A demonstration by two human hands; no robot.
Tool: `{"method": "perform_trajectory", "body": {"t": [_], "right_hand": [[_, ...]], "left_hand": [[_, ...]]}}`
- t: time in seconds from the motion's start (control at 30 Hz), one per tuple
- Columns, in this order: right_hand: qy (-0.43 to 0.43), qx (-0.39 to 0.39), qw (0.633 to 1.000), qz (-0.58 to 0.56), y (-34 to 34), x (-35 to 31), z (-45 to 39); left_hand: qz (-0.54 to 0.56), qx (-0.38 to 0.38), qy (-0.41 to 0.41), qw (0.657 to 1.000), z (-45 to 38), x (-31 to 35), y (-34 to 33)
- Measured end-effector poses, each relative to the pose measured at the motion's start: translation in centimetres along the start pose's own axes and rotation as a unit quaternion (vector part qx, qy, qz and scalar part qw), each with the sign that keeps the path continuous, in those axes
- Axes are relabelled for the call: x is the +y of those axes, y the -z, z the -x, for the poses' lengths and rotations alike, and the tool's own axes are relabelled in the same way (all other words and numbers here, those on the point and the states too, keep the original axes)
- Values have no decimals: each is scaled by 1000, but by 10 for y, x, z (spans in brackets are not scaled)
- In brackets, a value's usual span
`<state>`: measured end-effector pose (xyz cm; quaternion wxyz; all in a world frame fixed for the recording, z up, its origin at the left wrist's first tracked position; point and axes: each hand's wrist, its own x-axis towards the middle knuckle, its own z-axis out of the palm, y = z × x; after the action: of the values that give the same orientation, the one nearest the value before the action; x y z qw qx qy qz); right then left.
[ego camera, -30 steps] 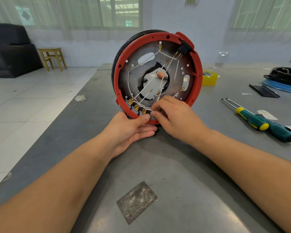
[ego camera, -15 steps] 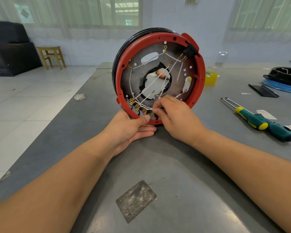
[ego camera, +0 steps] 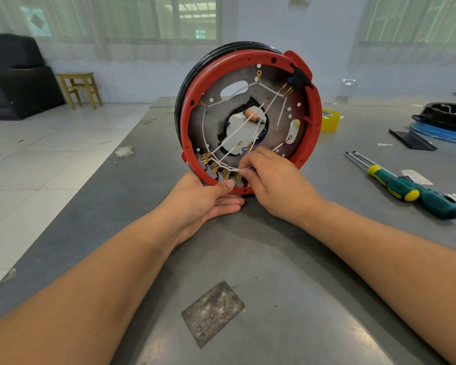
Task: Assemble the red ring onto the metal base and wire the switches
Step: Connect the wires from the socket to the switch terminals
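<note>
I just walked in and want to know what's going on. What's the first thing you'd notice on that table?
The big red ring stands out first, held up on edge in the middle of the grey table, with white wires criss-crossing the metal plate inside it. At its bottom, the left hand steadies the rim while the right hand pinches a wire by the gold clips. To the right lie green screwdrivers, with yellow tape behind the ring.

No text could be read anywhere; the yellow tape roll (ego camera: 330, 119) bore a dark printed band, too blurred to make out; the paper slips (ego camera: 416, 176) beside the screwdrivers (ego camera: 416, 192) showed faint marks, too small to tell; the grey patch (ego camera: 212, 313) on the table (ego camera: 287, 272) carried only scuffs.
</note>
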<state>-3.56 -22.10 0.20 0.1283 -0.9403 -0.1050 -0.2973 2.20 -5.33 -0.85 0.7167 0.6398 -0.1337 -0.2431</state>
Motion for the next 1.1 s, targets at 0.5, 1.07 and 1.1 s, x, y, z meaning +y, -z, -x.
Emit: {"method": "perform_trajectory", "body": {"t": [0.5, 1.07, 1.1], "right_hand": [[15, -16, 1000, 21, 2, 2, -3], [38, -11, 999, 31, 4, 1, -2], [41, -10, 998, 35, 4, 1, -2]], "left_hand": [[14, -2, 9, 1000, -1, 0, 2], [26, -17, 7, 1000, 0, 0, 3], [25, -17, 6, 1000, 0, 0, 3]]}}
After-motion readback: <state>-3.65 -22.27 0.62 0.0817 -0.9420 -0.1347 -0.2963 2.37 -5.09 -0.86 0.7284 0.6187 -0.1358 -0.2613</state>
